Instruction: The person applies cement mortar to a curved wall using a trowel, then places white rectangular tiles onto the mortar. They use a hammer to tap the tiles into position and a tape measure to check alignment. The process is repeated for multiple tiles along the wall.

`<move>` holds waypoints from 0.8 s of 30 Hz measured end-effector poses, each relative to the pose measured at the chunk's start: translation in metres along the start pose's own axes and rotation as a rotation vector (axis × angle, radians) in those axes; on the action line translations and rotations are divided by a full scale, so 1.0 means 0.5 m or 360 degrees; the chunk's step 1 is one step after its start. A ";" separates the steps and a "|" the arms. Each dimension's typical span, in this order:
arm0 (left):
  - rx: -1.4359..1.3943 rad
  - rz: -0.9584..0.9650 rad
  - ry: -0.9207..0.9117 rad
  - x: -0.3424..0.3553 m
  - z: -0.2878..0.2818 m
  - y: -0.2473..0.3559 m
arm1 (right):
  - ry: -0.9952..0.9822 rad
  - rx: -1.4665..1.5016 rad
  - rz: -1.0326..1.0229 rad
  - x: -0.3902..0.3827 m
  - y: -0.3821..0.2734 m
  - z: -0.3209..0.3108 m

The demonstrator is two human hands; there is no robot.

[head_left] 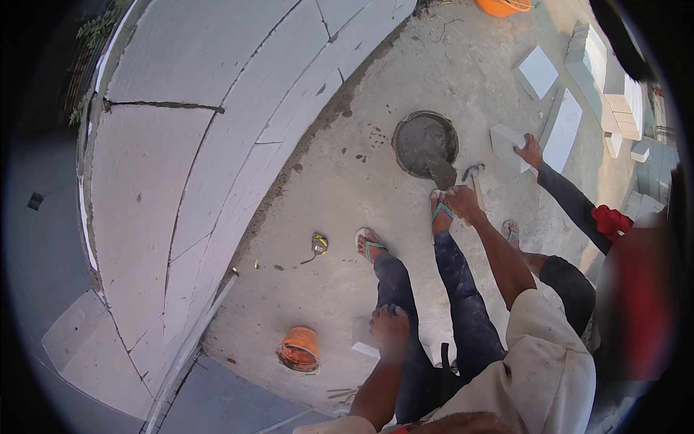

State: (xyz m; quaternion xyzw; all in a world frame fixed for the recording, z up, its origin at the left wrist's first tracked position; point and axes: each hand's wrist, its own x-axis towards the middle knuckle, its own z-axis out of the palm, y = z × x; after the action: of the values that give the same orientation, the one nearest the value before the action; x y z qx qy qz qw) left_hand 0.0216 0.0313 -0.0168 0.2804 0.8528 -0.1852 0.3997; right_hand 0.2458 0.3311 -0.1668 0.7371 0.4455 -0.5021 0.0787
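My right hand [465, 204] is closed round the handle of a trowel [442, 172], whose blade hangs over the near rim of a round mortar pan [397, 148]. Grey wet mortar [421, 137] lies in that pan. A hammer [476, 184] with a wooden handle is on the ground just right of my right hand. My left hand [390, 331] is beside my left thigh with its fingers curled; something dark shows at the fingers, too small to make out. Below it, a pale block [365, 338] sits partly hidden on the ground.
Along the left runs a pale block wall [210, 145]. A tape measure [319, 244] and an orange bucket [298, 349] are on the concrete floor; another orange tub [502, 6] stands far off. At right, a co-worker's hand [531, 152] touches a white block [507, 145], near several stacked blocks [587, 61].
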 end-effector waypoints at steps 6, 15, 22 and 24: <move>0.0047 0.0030 0.0053 0.000 0.012 0.003 | 0.0525 -0.0380 -0.0094 0.201 -0.027 0.034; 0.0045 0.0013 0.0062 -0.006 0.002 0.018 | -0.0142 0.0054 -0.0216 0.236 -0.001 0.036; -0.0002 0.0048 0.0045 -0.003 -0.010 0.017 | 0.0089 0.0311 -0.0863 0.050 0.060 -0.005; -0.0068 0.0076 0.0022 -0.011 -0.024 -0.003 | 0.0026 0.0470 -0.0930 -0.039 0.023 0.000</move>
State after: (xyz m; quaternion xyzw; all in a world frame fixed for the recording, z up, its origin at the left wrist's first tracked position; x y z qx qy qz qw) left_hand 0.0163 0.0348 -0.0049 0.2934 0.8524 -0.1555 0.4039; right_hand 0.2525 0.3131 -0.1549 0.5855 0.5610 -0.5568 -0.1800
